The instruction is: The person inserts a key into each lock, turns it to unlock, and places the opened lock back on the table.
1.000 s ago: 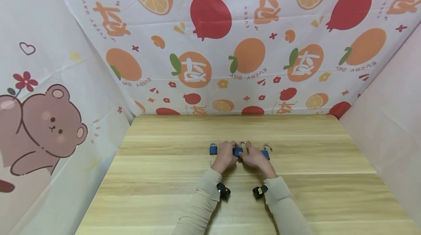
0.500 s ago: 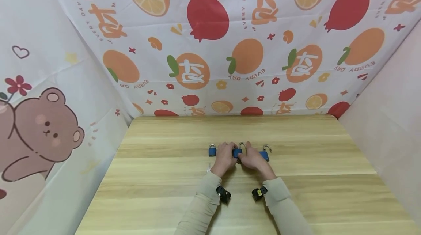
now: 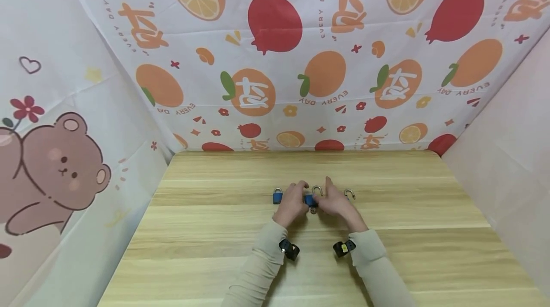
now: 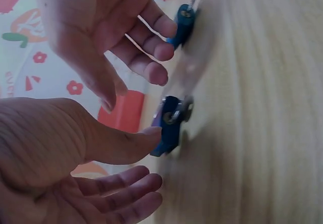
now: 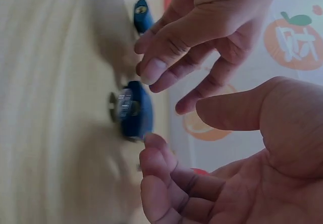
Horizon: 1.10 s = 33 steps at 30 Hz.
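Observation:
In the head view a blue padlock [image 3: 309, 200] with its shackle raised lies between the two hands. A key [image 4: 181, 109] sticks out of its bottom in the left wrist view. The left hand [image 3: 293, 203] is at its left side with relaxed fingers, the thumb tip close to the padlock; whether they touch I cannot tell. On the other side the right hand [image 3: 337, 200] holds nothing, its fingers spread and slightly bent. To the left sits a second blue padlock [image 3: 278, 196], shackle down. A third padlock's raised shackle [image 3: 350, 194] shows at the right; the right hand mostly hides its body.
The padlocks stand in a row on a wooden table [image 3: 215, 230]. Behind it hangs a fruit-print cloth [image 3: 275, 92], and a bear-print cloth [image 3: 124, 125] closes the left side. Each wrist carries a small black camera [image 3: 289, 249].
Both hands have loosened from the middle padlock and moved slightly apart, the right one to the right. The right hand now covers more of the third padlock. The padlocks stay in place.

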Each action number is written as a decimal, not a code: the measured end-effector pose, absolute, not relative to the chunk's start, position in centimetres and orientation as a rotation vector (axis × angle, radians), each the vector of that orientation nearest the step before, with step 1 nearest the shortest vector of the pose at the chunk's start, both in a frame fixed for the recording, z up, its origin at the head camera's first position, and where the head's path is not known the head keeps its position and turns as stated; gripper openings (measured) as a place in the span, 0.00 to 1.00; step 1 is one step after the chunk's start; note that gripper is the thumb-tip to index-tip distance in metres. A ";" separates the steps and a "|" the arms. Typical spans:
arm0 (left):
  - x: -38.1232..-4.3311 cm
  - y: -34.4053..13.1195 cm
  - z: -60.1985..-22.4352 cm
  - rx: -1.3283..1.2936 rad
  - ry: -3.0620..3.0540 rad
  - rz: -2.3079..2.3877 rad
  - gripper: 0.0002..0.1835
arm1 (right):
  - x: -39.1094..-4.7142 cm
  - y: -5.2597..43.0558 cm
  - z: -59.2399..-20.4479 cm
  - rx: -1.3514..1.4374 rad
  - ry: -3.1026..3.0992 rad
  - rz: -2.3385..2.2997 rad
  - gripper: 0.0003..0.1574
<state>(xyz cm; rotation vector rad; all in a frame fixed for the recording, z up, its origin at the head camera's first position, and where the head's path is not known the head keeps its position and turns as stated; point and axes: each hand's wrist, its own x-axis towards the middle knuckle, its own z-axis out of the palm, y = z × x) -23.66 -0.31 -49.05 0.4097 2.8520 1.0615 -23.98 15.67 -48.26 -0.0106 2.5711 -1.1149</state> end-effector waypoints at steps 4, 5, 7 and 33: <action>-23.6 -0.7 -48.2 0.434 2.827 1.080 0.27 | -23.9 15.8 -47.0 -0.014 2.596 -1.171 0.53; -23.5 -0.8 -47.9 0.443 2.824 1.086 0.26 | -23.8 15.8 -46.7 -0.014 2.611 -1.171 0.52; -23.4 -0.9 -47.5 0.446 2.813 1.112 0.24 | -23.6 16.0 -45.9 -0.031 2.628 -1.176 0.51; -20.1 -5.9 -45.4 0.197 2.978 1.214 0.12 | -19.9 16.0 -39.4 -0.331 2.795 -1.194 0.37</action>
